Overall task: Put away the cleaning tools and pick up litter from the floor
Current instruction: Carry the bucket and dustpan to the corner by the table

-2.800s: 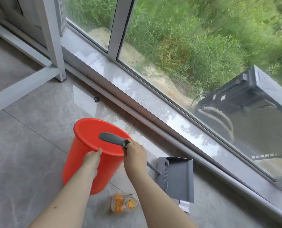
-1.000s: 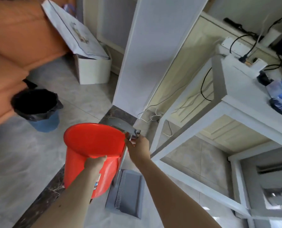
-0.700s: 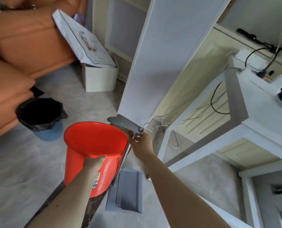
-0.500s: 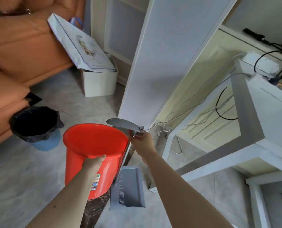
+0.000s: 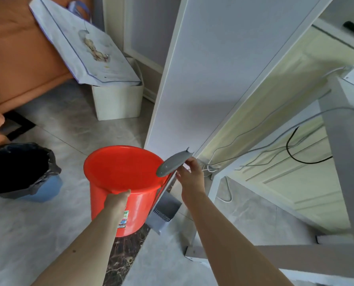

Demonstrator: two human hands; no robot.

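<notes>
Swinging indoors from the window, the round red plastic bucket [image 5: 122,182] was gripped by the left hand [image 5: 117,200], the long-handled grey plastic dustpan [image 5: 164,211] clasped in the right hand [image 5: 189,175]; storage was judged near.

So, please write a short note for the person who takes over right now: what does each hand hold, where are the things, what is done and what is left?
Left hand grips the near rim of the red bucket, carried above the floor.
Right hand holds the long grey dustpan near the top of its pole; the pan hangs low beside the bucket.
A bin with a black liner stands on the floor at the left.
Done: both tools are picked up and in hand.
Left: set bucket and dustpan in their place, then collect the litter; none shows in this view.
</notes>
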